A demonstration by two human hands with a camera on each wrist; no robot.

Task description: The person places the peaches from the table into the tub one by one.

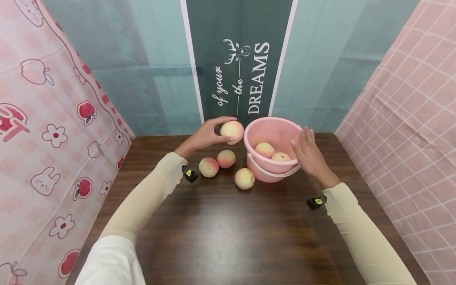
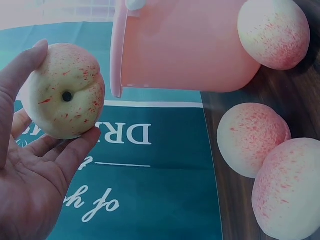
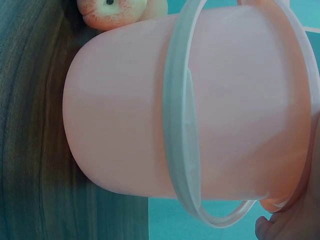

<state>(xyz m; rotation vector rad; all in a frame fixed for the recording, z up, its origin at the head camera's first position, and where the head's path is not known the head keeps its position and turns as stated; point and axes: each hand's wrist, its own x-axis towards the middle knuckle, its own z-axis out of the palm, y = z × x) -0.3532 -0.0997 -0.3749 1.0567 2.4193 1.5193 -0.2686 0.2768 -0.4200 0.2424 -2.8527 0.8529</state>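
My left hand (image 1: 208,133) holds a peach (image 1: 232,132) between thumb and fingers, raised just left of the pink bucket's (image 1: 270,173) rim. In the left wrist view that peach (image 2: 65,92) shows its dark stem hole. At the bucket's right side, my right hand (image 1: 312,156) grips the rim, thumb over the edge and fingers outside. Inside the bucket lie two visible peaches (image 1: 265,150). Three more rest on the table: one peach (image 1: 244,179) beside the bucket's front left, and a pair, a peach (image 1: 226,159) and a redder peach (image 1: 208,167), farther left.
The bucket's white handle (image 1: 265,171) hangs down across its front. Brown wooden tabletop (image 1: 228,233) spreads in front of the bucket. A teal and dark green cloth (image 1: 153,71) hangs behind, with patterned pink cloths at left (image 1: 53,158) and right (image 1: 409,118).
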